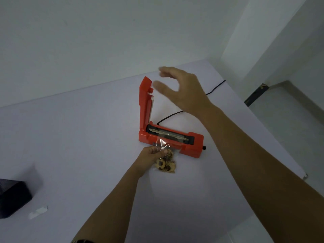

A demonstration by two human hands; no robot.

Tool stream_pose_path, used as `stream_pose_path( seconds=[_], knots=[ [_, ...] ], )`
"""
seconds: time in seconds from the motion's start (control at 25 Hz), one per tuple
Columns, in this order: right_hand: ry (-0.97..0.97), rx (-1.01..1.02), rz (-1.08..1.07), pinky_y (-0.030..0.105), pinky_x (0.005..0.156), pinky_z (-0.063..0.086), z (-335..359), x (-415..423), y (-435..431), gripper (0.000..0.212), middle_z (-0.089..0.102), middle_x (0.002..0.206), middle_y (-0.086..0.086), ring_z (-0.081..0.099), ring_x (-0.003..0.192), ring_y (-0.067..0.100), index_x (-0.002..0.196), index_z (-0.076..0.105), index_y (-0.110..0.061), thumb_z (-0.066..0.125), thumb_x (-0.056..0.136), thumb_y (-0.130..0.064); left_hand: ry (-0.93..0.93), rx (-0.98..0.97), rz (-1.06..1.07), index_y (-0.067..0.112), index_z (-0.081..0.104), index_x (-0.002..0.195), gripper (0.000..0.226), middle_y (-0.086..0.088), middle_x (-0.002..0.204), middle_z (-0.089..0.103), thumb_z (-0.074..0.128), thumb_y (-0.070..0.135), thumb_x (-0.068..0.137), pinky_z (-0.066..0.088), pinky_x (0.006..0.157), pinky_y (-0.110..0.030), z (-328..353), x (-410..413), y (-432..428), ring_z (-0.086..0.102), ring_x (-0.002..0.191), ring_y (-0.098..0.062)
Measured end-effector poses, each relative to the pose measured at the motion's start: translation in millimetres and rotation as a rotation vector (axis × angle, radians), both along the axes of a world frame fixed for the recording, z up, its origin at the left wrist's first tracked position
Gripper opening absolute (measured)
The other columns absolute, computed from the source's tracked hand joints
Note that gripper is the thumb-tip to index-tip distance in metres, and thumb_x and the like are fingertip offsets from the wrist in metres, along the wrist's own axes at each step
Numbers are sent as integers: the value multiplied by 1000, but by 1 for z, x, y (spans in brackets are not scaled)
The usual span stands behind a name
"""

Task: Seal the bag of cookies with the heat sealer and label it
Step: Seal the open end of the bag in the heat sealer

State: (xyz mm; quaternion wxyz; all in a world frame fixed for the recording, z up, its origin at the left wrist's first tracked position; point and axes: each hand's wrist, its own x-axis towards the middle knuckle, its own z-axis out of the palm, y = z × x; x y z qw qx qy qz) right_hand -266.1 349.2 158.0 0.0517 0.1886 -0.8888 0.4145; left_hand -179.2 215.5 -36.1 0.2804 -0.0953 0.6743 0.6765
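An orange heat sealer (192,144) lies on the white table (78,137), its lid arm (145,102) raised upright. A clear bag of cookies (165,163) lies in front of it, with the bag's open top laid over the sealing strip. My left hand (151,153) pinches the bag near its neck, just before the sealer. My right hand (180,86) hovers in the air with fingers spread, right of the raised lid's top end and touching nothing. It is blurred by motion.
A black power cord (215,88) runs from behind the sealer to the table's far right edge. A black device (12,197) sits at the left, with a small white label strip (37,212) beside it. The table's right edge drops to the floor.
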Motion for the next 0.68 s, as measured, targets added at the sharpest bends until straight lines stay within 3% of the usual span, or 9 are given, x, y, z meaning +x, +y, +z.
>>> stream_pose_path(
  seconds=[0.08, 0.2, 0.28, 0.36, 0.48, 0.68],
  knots=[
    [-80, 14, -126, 18, 98, 36, -31, 9, 35, 46, 60, 126, 2, 52, 113, 3, 128, 52, -12, 49, 92, -41, 0, -3, 25, 11, 70, 92, 15, -9, 95, 73, 65, 24, 86, 55, 83, -32, 5, -1, 1, 69, 89, -23],
    [-305, 195, -213, 21, 102, 31, -93, 34, 87, 41, 53, 135, 8, 48, 124, 16, 133, 45, -9, 46, 95, -25, 14, -38, 91, 4, 67, 87, 33, -13, 90, 70, 58, 36, 89, 55, 73, -28, 13, -2, 4, 67, 80, -22],
    [-540, 231, -153, 23, 103, 28, -123, 56, 106, 59, 39, 145, 8, 37, 132, 19, 141, 31, -10, 56, 89, -20, 20, -121, 124, 10, 65, 80, 37, -8, 86, 70, 52, 43, 91, 51, 67, -23, 18, -3, 8, 66, 78, -17],
    [-709, 158, -97, 25, 102, 31, -141, 72, 113, 88, 25, 151, 4, 31, 133, 15, 147, 15, -15, 71, 79, -27, 33, -205, 156, 15, 65, 79, 37, -5, 87, 70, 48, 45, 93, 52, 71, -26, 20, -4, 12, 67, 82, -17],
    [-642, 190, -160, 41, 109, 34, -156, 78, 112, 112, 20, 154, 2, 30, 136, 18, 147, 9, -21, 77, 64, -52, 79, -364, 199, 11, 65, 87, 35, -5, 87, 69, 46, 39, 95, 53, 77, -32, 26, -7, 19, 66, 82, -19],
    [-516, 315, -210, 44, 111, 31, -168, 77, 107, 102, 28, 151, 6, 32, 136, 22, 145, 17, -17, 72, 68, -55, 166, -656, 158, 2, 62, 86, 28, -3, 69, 56, 43, 20, 95, 43, 56, -24, 41, -14, 29, 56, 66, -18]
  ],
)
